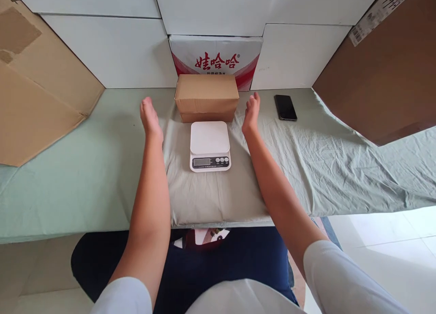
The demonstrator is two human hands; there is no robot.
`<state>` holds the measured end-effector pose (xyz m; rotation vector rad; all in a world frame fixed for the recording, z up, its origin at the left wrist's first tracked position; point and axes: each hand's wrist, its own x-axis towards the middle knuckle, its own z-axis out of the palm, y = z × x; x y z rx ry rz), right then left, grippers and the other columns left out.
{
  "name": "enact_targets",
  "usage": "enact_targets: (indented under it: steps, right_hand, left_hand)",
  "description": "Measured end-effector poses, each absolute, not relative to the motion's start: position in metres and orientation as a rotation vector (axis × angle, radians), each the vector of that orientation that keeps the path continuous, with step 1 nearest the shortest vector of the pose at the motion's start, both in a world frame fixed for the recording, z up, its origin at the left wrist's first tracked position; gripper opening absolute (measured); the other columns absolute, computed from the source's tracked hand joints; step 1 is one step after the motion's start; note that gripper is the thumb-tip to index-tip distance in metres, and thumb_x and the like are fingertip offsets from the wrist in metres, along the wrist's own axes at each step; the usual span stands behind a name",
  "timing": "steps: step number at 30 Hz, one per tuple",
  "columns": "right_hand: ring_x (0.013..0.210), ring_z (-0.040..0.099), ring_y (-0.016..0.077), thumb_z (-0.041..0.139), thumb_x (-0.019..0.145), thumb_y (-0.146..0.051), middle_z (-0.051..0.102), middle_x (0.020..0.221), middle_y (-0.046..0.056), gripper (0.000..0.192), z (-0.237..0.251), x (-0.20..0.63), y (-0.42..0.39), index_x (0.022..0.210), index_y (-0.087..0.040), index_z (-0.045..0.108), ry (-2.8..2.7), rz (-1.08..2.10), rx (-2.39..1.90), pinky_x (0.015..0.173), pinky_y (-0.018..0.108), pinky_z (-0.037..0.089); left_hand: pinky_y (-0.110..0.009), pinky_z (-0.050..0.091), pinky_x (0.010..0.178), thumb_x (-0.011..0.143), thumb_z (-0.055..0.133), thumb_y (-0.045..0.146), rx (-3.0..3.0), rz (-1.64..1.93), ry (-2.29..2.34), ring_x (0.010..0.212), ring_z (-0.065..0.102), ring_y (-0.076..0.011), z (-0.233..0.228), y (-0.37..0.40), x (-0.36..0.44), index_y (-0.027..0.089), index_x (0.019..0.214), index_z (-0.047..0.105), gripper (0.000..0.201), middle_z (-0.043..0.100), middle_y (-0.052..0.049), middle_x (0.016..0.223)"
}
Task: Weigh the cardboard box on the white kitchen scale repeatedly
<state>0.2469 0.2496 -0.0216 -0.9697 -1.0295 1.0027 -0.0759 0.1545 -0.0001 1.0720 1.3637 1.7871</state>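
A white digital kitchen scale [210, 139] sits on the cloth-covered table, its small display and buttons towards me, with nothing on its plate. Right behind it is a closed brown cardboard box [207, 87]. My left hand [150, 117] is on the left of the box, held on edge with the fingers stretched out and nothing in it. On the other side, my right hand [251, 112] is held the same way, fingers extended, apart from the box. A black smartphone [285, 107] lies to the right of my right hand.
White boxes [112, 52] are stacked along the back, one of them a red-and-white carton [218, 48] with Chinese lettering. Large cardboard sheets stand at the left [41, 91] and right [378, 73]. A wrinkled pale green cloth [340, 177] covers the table.
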Motion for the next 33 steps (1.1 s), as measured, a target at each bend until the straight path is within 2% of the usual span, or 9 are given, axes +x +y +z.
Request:
enact_targets:
  steps: [2,7,11,14,20,24,28,33]
  right_hand:
    - [0.162,0.028,0.0219,0.036,0.086,-0.065,0.026,0.168,0.003,0.073,-0.020,0.262,0.256,0.152,-0.036,0.031,-0.984,0.988,-0.977,0.131,0.058,0.023]
    - [0.157,0.037,0.0186,0.043,0.089,-0.053,0.036,0.164,0.000,0.056,-0.016,0.267,0.256,0.143,-0.035,0.042,-0.844,1.032,-0.941,0.134,0.057,0.017]
    - [0.156,0.039,0.0215,0.047,0.085,-0.058,0.042,0.160,0.003,0.059,-0.017,0.254,0.249,0.139,-0.034,0.045,-0.923,1.029,-0.944,0.132,0.057,0.021]
    - [0.157,0.036,0.0216,0.045,0.084,-0.063,0.039,0.162,0.005,0.067,-0.018,0.246,0.243,0.143,-0.032,0.041,-1.013,1.028,-0.971,0.132,0.054,0.024]
    - [0.154,0.041,0.0208,0.045,0.084,-0.061,0.044,0.160,0.006,0.064,-0.014,0.231,0.226,0.140,-0.030,0.044,-1.039,1.061,-0.993,0.132,0.052,0.025]
    - [0.150,0.045,0.0223,0.049,0.082,-0.062,0.049,0.155,0.007,0.064,-0.008,0.221,0.215,0.135,-0.028,0.047,-1.058,1.083,-0.924,0.131,0.050,0.029]
    - [0.146,0.048,0.0236,0.048,0.082,-0.060,0.056,0.148,0.005,0.056,-0.006,0.214,0.207,0.128,-0.029,0.051,-1.106,1.087,-0.892,0.129,0.052,0.034]
    - [0.140,0.053,0.0249,0.051,0.081,-0.063,0.064,0.137,0.004,0.051,-0.005,0.211,0.202,0.117,-0.028,0.057,-1.161,1.059,-0.857,0.128,0.052,0.038]
  left_hand:
    - [-0.041,0.012,0.135,0.106,0.018,0.056,0.950,1.850,1.412,0.164,0.016,-0.0215,0.007,0.149,-0.077,0.005,0.158,0.025,0.073,0.018,-0.016,0.175]
    - [-0.039,0.015,0.134,0.106,0.017,0.054,0.944,1.800,1.425,0.163,0.018,-0.0202,0.013,0.147,-0.061,0.005,0.159,0.024,0.072,0.019,-0.016,0.175]
    - [-0.041,0.015,0.135,0.105,0.020,0.057,0.992,1.785,1.403,0.163,0.019,-0.0216,0.009,0.151,-0.057,0.005,0.159,0.025,0.075,0.019,-0.017,0.175]
    - [-0.042,0.015,0.135,0.102,0.021,0.065,1.009,1.771,1.399,0.163,0.021,-0.0225,0.004,0.155,-0.060,0.008,0.159,0.028,0.081,0.021,-0.016,0.174]
    - [-0.043,0.018,0.134,0.087,0.038,0.084,1.014,1.751,1.359,0.162,0.023,-0.0253,-0.011,0.166,-0.063,0.028,0.146,0.054,0.083,0.037,-0.005,0.170]
    - [-0.045,0.020,0.134,0.081,0.040,0.089,1.061,1.722,1.337,0.161,0.027,-0.0270,-0.013,0.167,-0.055,0.024,0.147,0.054,0.093,0.038,-0.011,0.169]
    - [-0.042,0.023,0.133,0.087,0.043,0.082,1.092,1.709,1.294,0.160,0.031,-0.0235,-0.009,0.161,-0.046,0.025,0.145,0.053,0.082,0.039,-0.012,0.168]
    - [-0.040,0.027,0.132,0.084,0.047,0.083,1.094,1.692,1.284,0.160,0.031,-0.0243,-0.008,0.158,-0.040,0.025,0.142,0.055,0.083,0.039,-0.012,0.168]
